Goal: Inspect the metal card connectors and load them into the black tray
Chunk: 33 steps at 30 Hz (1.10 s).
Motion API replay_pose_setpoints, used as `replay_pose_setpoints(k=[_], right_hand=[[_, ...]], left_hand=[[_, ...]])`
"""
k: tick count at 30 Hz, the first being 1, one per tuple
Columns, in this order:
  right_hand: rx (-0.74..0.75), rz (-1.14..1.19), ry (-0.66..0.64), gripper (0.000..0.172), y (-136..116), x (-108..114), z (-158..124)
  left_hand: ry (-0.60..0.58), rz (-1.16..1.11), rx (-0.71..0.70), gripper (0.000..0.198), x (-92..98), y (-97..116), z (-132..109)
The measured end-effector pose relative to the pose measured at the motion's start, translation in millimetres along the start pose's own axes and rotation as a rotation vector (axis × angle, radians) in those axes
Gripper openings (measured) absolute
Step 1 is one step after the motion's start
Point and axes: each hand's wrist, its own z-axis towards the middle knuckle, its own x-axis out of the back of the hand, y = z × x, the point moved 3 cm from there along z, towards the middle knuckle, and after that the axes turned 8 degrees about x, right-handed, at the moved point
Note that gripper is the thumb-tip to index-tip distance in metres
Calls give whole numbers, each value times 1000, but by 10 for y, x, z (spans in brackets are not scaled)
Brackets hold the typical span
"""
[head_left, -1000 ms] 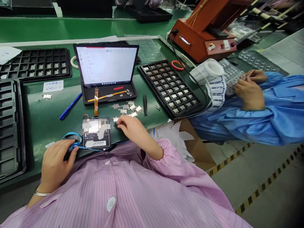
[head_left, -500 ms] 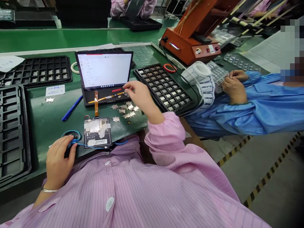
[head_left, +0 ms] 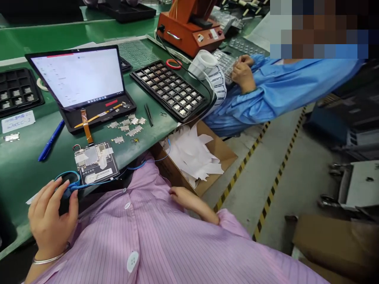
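My left hand (head_left: 53, 213) is at the table's front edge, thumb and fingertips closed around part of a blue wrist strap (head_left: 77, 179) with a coiled cord. Just right of it lies a black circuit board (head_left: 109, 165) with silver shields and pale tape. An orange flex cable (head_left: 86, 128) links the board to an open tablet-like device (head_left: 89, 79) with a lit screen. My right hand (head_left: 188, 200) is low at my lap against the pink shirt, its fingers curled under and mostly hidden. Several small silver modules (head_left: 118, 139) lie right of the board.
Tweezers (head_left: 149, 115) and a black tray (head_left: 168, 92) of small parts lie to the right. A blue pen (head_left: 51, 141) is on the left. Below the table edge stands a carton (head_left: 225, 156) with white paper strips. A co-worker in a blue sleeve (head_left: 281, 90) works at right.
My right hand has left the device's lower edge and come down to my lap. My left hand keeps its place at the strap. The view has turned right, uncovering tweezers and the carton.
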Motion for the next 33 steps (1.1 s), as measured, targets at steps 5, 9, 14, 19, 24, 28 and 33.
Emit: replay_pose_setpoints(k=[5, 9, 14, 19, 24, 28, 33], right_hand=[[4, -12, 191, 24, 132, -274, -1], [131, -38, 512, 19, -113, 518, 292], [286, -132, 730, 24, -734, 1711, 1087], [235, -228, 613, 13, -997, 2118, 1758], [172, -266, 512, 13, -913, 2181, 1914], [175, -210, 534, 16, -933, 2216, 1848], [347, -41, 557, 8, -1379, 2073, 1748]], left_hand=[[56, 23, -37, 77, 27, 48, -41], [55, 25, -36, 73, 71, 176, -88], [70, 41, 28, 79, 168, 285, -184], [124, 115, 147, 76, 334, 145, -425], [134, 163, 207, 64, 394, 28, -591], [107, 131, 179, 59, 333, 43, -492], [116, 92, 130, 48, 226, 60, -234]])
